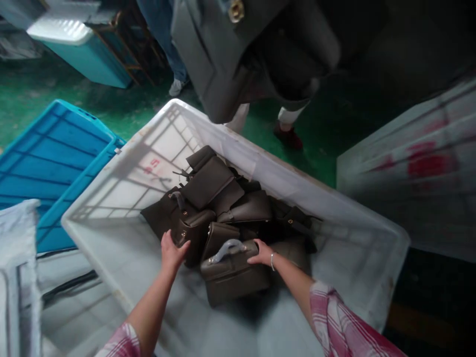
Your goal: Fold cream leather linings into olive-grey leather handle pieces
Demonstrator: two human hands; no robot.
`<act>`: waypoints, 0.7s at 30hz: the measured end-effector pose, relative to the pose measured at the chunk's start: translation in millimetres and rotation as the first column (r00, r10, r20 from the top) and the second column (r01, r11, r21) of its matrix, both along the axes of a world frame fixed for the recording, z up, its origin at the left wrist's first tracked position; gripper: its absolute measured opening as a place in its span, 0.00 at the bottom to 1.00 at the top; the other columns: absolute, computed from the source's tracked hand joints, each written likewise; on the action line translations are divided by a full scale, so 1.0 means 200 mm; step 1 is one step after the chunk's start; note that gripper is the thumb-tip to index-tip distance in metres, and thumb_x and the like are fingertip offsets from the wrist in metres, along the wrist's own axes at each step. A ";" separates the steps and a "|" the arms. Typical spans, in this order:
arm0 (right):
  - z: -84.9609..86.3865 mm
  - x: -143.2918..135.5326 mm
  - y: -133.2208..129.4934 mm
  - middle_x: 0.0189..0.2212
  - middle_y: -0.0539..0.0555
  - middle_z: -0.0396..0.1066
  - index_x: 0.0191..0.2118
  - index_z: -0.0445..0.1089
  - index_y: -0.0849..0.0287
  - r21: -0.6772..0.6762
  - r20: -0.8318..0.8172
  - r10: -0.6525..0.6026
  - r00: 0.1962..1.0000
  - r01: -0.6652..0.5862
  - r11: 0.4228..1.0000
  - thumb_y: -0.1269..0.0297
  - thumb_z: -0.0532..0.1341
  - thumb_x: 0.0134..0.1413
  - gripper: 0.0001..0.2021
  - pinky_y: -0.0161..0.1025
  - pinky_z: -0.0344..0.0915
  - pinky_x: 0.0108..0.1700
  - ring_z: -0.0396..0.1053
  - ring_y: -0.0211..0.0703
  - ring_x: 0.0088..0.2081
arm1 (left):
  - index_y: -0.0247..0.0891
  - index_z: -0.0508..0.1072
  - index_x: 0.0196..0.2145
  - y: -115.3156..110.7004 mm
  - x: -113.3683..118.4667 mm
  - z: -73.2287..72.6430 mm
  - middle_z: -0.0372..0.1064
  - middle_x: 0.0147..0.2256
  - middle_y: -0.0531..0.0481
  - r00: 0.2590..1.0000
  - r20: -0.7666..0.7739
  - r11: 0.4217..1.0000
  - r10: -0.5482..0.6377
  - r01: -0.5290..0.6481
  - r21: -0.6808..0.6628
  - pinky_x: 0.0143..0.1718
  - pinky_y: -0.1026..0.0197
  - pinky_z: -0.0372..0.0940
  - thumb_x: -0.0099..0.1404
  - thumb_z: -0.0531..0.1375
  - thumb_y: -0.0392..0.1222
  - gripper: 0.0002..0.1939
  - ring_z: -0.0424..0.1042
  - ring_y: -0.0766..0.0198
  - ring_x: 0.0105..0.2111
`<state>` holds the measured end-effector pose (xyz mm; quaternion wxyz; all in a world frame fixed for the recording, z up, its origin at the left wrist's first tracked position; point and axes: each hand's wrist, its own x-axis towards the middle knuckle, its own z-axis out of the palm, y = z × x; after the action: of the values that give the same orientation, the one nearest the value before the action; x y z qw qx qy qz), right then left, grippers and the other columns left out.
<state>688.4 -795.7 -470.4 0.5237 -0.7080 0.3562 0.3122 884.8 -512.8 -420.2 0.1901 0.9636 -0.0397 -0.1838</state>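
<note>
Inside a large white plastic crate (297, 186) lies a heap of dark brown handbags (208, 183). A handbag with a wrapped top handle (236, 280) stands at the near side of the heap. My right hand (263, 254) grips the upper right corner of that bag, thumb in front and fingers behind. Farther left, my left hand (173, 253) reaches to another brown handbag (197, 225) with a small gold clasp; its thumb and fingers are spread at the bag's side. Between the two hands sits one more small brown bag (221, 233).
A dark handbag (230, 59) with a gold clasp hangs blurred over the crate's far edge; its holder is not clear. Left of the crate is a blue crate (63, 163). Another white crate (412, 168) with red marks stands right. People's legs (167, 39) show beyond.
</note>
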 end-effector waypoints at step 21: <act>-0.29 0.00 0.12 0.32 0.56 0.74 0.36 0.65 0.63 0.374 -0.170 -0.316 0.933 0.358 0.856 0.59 0.69 0.25 0.26 0.42 0.68 0.37 0.72 0.49 0.35 | 0.31 0.70 0.36 0.21 0.48 -0.38 0.70 0.31 0.50 0.531 -0.507 0.571 0.679 -0.816 -0.090 0.33 0.59 0.68 0.63 0.57 0.44 0.11 0.71 0.66 0.30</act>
<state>689.3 -772.1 -529.1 0.6845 -0.4958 0.4298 0.3177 979.9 -471.7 -496.2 0.4063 0.7763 0.3958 -0.2752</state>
